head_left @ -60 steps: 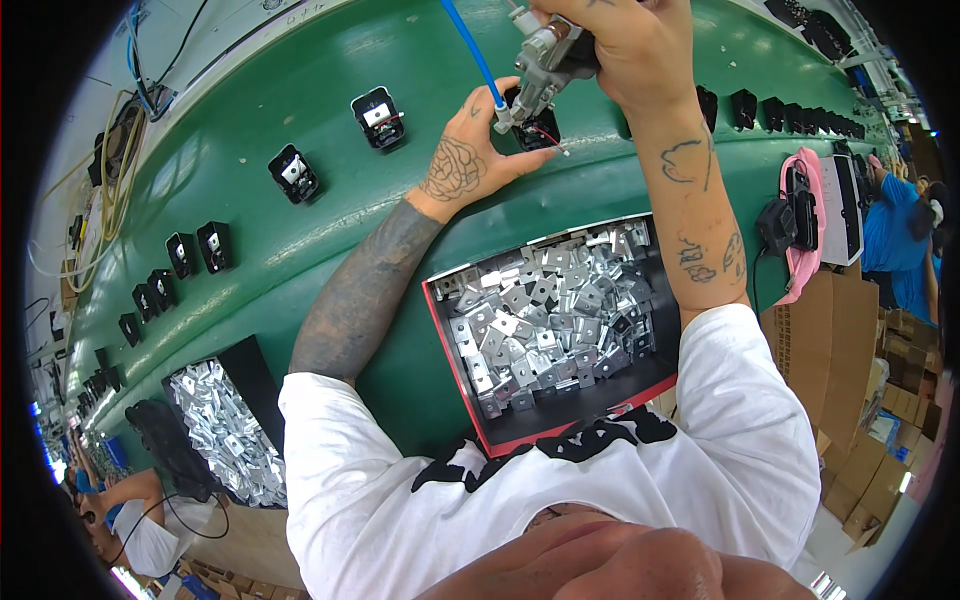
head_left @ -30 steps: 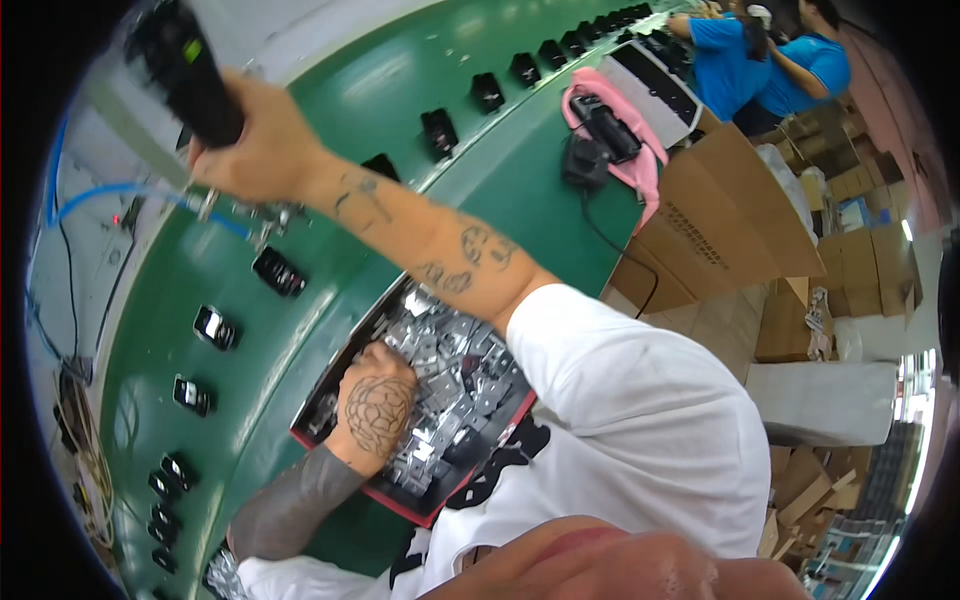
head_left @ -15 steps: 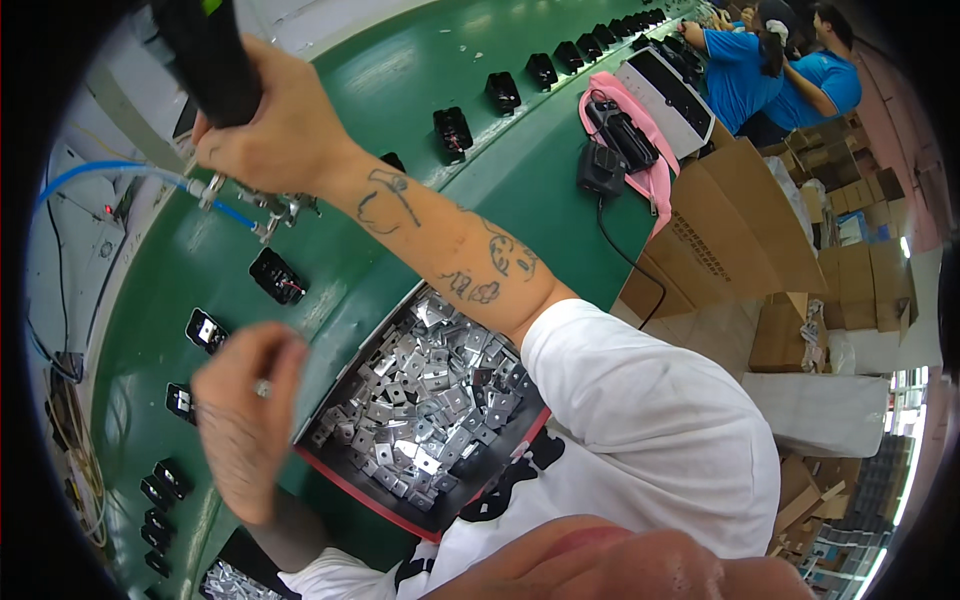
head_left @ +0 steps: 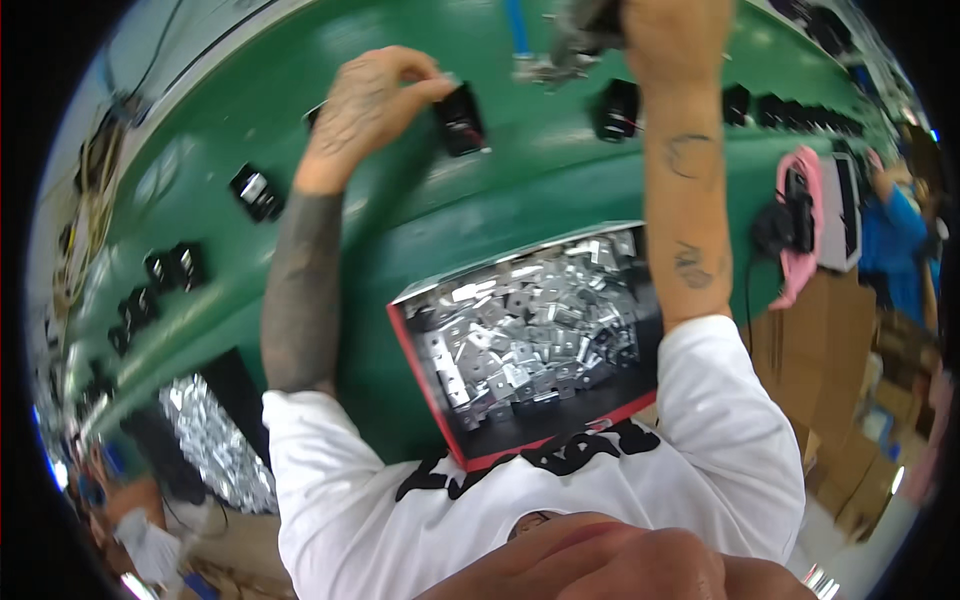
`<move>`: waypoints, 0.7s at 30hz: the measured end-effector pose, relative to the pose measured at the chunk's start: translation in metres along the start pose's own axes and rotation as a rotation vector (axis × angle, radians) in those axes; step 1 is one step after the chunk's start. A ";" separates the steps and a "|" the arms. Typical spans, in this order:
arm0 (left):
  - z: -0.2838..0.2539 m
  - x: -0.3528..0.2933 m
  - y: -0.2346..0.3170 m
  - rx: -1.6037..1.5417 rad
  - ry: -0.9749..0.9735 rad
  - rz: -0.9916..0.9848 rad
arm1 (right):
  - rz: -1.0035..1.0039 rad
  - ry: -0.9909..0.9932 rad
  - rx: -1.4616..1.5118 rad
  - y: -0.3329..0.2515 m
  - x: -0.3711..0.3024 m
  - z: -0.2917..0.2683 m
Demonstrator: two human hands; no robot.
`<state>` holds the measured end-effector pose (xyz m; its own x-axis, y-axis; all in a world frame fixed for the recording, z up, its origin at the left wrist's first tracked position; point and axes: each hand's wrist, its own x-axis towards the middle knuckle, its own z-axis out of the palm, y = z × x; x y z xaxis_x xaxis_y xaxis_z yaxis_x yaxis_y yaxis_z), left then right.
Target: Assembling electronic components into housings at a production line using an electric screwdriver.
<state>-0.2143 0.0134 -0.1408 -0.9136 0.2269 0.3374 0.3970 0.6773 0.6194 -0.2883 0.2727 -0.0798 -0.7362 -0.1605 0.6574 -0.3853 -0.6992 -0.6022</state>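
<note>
My left hand reaches over the bench, thumb and forefinger pinched on a small metal piece at the top edge of a black housing. The piece is mostly hidden by the fingertips. At the top edge my right hand, blurred and partly cut off, is closed around a dark handheld tool, whose kind I cannot tell. Metal fittings on a blue hose are beside the tool. Before my chest sits a red-edged black box of loose metal brackets.
More black housings stand in a row along the green bench, continuing right beyond my right forearm. Another container of metal parts lies at lower left. A pink bag, cardboard boxes and people in blue are at right.
My view has turned leftward. My left hand has moved from beside the bracket box to a black housing on the bench. My right hand still grips the tool.
</note>
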 end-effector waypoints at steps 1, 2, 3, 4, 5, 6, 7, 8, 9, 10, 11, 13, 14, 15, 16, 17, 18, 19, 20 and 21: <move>0.004 -0.004 -0.011 -0.010 0.052 0.027 | 0.060 0.440 -0.283 -0.017 -0.005 0.050; 0.004 -0.009 -0.012 0.020 0.065 -0.015 | 0.091 0.423 -0.242 -0.003 -0.006 0.054; 0.003 -0.014 -0.013 0.027 0.017 -0.066 | 0.029 0.419 -0.469 0.009 -0.007 0.059; 0.009 -0.003 -0.005 -0.012 -0.039 -0.057 | -0.079 0.423 -0.755 0.000 -0.004 0.057; 0.009 -0.003 -0.006 -0.009 -0.032 -0.061 | -0.079 0.415 -0.751 0.004 -0.004 0.049; 0.010 -0.005 -0.009 0.006 -0.068 -0.068 | -0.046 0.370 -0.595 0.010 -0.006 0.032; 0.010 -0.011 -0.014 0.029 -0.105 -0.084 | -0.007 0.324 -0.428 0.021 -0.008 0.016; 0.011 -0.016 -0.019 0.050 -0.143 -0.099 | 0.032 0.279 -0.264 0.032 -0.010 0.000; 0.016 -0.010 -0.016 0.046 -0.186 -0.074 | 0.047 0.240 -0.140 0.022 -0.008 -0.009; 0.020 -0.009 -0.017 0.043 -0.188 -0.066 | 0.042 0.242 -0.146 0.018 -0.006 -0.002; 0.024 -0.008 -0.018 0.053 -0.175 -0.071 | 0.034 0.272 -0.271 0.014 -0.006 0.005; 0.028 -0.010 -0.021 0.079 -0.146 -0.095 | 0.028 0.330 -0.508 0.009 -0.006 0.034; 0.030 -0.012 -0.024 0.094 -0.132 -0.112 | 0.028 0.357 -0.622 0.011 -0.009 0.045; 0.029 -0.014 -0.023 0.046 -0.094 -0.095 | 0.050 0.404 -0.654 0.010 -0.012 0.054; 0.031 -0.012 -0.018 -0.014 -0.059 -0.063 | 0.034 0.410 -0.677 0.007 -0.012 0.058; 0.034 -0.007 -0.013 -0.040 -0.065 -0.019 | 0.000 0.390 -0.650 0.002 -0.010 0.059; 0.033 -0.007 -0.013 0.066 -0.072 0.023 | -0.035 0.366 -0.628 0.004 -0.008 0.062; 0.036 -0.004 -0.012 0.153 -0.069 0.079 | -0.075 0.339 -0.631 0.009 -0.005 0.064; 0.035 -0.007 -0.018 0.154 -0.067 0.096 | -0.117 0.305 -0.638 0.018 -0.003 0.068; 0.034 -0.008 -0.015 0.095 -0.106 0.006 | -0.158 0.278 -0.677 0.028 -0.002 0.066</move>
<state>-0.2156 0.0249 -0.1772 -0.9173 0.3006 0.2612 0.3972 0.7376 0.5460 -0.2605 0.2074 -0.0675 -0.7228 0.1510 0.6744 -0.6900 -0.1034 -0.7164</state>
